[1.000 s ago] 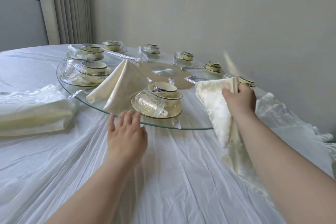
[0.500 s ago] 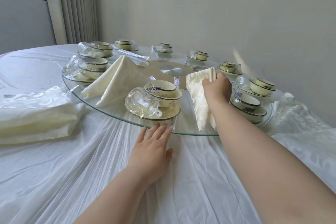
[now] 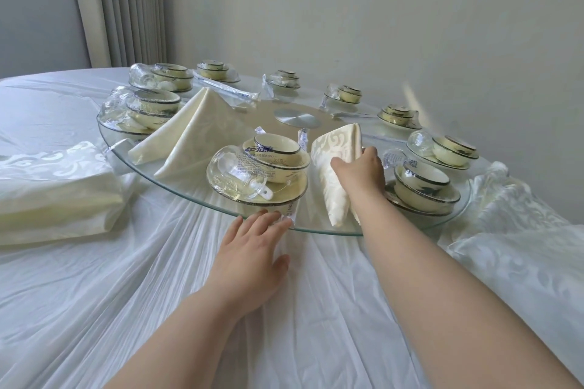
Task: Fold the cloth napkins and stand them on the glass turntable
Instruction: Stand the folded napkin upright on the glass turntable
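Napkin [image 3: 330, 167], folded to a cone, stands in the head view on the glass turntable [image 3: 177, 196] near its front rim, between a wrapped cup set [image 3: 275, 155] and a bowl set [image 3: 423, 183]. The right hand [image 3: 360, 174] has its grip closed round the cone's upper side. The left hand [image 3: 249, 249] lies flat, fingertips at the rim. Released too early, the cone may splay or topple. A nudge at the rim could turn the glass.
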`<act>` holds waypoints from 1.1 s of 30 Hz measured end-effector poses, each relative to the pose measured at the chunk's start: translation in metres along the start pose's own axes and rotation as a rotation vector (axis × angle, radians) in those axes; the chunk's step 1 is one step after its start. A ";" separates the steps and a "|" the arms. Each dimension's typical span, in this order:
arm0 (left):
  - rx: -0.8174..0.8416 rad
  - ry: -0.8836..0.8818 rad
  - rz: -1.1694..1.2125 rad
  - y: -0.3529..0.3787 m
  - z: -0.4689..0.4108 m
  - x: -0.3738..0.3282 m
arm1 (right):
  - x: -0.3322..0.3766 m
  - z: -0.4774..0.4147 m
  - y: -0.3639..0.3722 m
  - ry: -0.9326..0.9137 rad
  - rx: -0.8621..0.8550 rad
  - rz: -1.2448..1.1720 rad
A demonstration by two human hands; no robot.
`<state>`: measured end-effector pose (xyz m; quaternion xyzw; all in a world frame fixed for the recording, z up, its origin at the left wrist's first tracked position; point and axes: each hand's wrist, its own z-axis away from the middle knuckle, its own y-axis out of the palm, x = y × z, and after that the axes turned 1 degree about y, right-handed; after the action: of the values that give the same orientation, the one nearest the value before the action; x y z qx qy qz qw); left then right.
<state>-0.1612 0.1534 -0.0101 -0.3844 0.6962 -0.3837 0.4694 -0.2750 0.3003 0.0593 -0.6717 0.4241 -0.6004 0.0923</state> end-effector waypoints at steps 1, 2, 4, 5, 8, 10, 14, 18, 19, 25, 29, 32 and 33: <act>-0.002 -0.003 0.005 -0.001 0.000 -0.001 | -0.004 0.004 -0.001 -0.002 -0.003 -0.012; -0.005 -0.004 0.004 -0.001 0.001 -0.002 | -0.009 0.009 -0.002 -0.005 -0.007 -0.016; -0.009 -0.007 0.005 -0.001 0.001 -0.003 | -0.017 0.021 -0.004 -0.021 0.000 0.011; -0.002 -0.010 0.005 -0.001 0.000 -0.003 | -0.022 0.027 -0.004 -0.031 0.008 0.039; 0.018 -0.023 -0.011 -0.001 0.000 -0.003 | -0.033 0.042 -0.002 -0.060 0.012 0.142; 0.031 -0.029 -0.021 -0.002 0.001 -0.004 | -0.037 0.047 -0.001 -0.063 0.012 0.182; 0.025 -0.021 -0.029 -0.003 0.002 -0.003 | -0.037 0.045 0.001 -0.042 0.010 0.183; 0.018 -0.028 -0.030 -0.003 0.002 -0.004 | -0.031 0.041 0.006 -0.041 0.012 0.234; 0.019 -0.029 -0.027 -0.002 0.001 -0.004 | -0.029 0.040 0.008 -0.039 0.008 0.237; 0.023 -0.040 -0.010 0.000 0.000 -0.002 | -0.031 0.044 0.007 -0.059 -0.016 0.253; 0.024 -0.043 -0.013 -0.001 0.000 -0.003 | -0.038 0.050 -0.001 -0.065 -0.006 0.261; 0.025 -0.041 -0.021 -0.001 0.000 -0.003 | -0.040 0.053 -0.004 -0.078 0.012 0.276; 0.024 -0.041 -0.021 -0.001 0.001 -0.003 | -0.041 0.054 -0.004 -0.082 0.017 0.284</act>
<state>-0.1597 0.1555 -0.0083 -0.3939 0.6778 -0.3889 0.4840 -0.2227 0.3095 0.0180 -0.6282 0.5056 -0.5568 0.1992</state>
